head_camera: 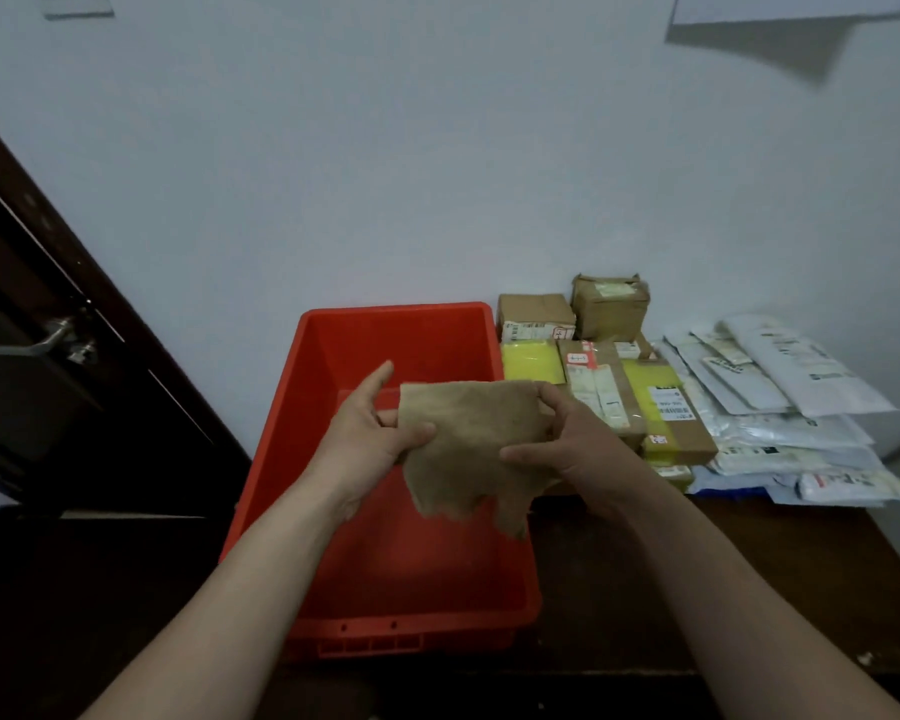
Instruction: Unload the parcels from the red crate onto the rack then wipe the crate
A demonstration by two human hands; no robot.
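Tan, ragged-edged cloth [466,444] pinched by left hand [372,428] and right hand [567,441] above the emptied red plastic crate [401,330]: frayed edge may snag, or wiping may shove the crate across the dark counter [749,589].

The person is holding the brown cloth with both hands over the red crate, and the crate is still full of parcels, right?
Not quite. The head view shows both the left hand and right hand holding the brown cloth over the red crate, but the crate is empty. The parcels sit beside it, to its right.
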